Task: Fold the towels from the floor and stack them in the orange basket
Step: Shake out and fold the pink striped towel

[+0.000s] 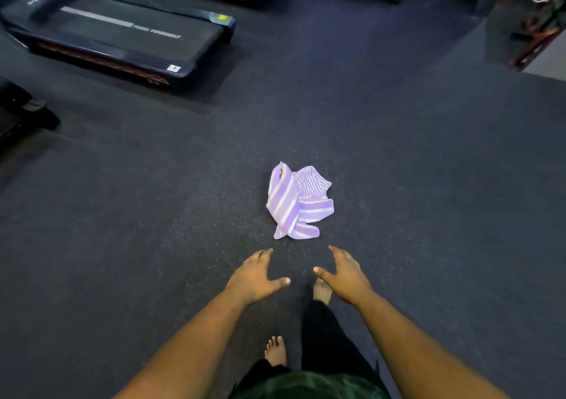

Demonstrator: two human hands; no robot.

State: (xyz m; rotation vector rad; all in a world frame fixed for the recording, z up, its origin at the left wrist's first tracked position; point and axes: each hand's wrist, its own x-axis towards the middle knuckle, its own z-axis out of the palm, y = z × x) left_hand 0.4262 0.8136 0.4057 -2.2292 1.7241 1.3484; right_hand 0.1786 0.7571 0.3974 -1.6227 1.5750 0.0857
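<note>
1. The dark speckled floor (398,169) spreads under you, with a treadmill (116,40) far left.
2. The crumpled purple-striped towel (298,204) lies on it ahead.
3. Your left hand (255,276) and right hand (344,273) hover near the towel, fingers spread, holding nothing.

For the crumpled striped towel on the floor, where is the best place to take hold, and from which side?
Probably the near end of the purple striped towel: a tail of cloth points toward the person, closest to the open left hand and right hand. Coming from above on the near side, a pinch there should let it hang open; the bunched far part offers no clear edge.
</note>
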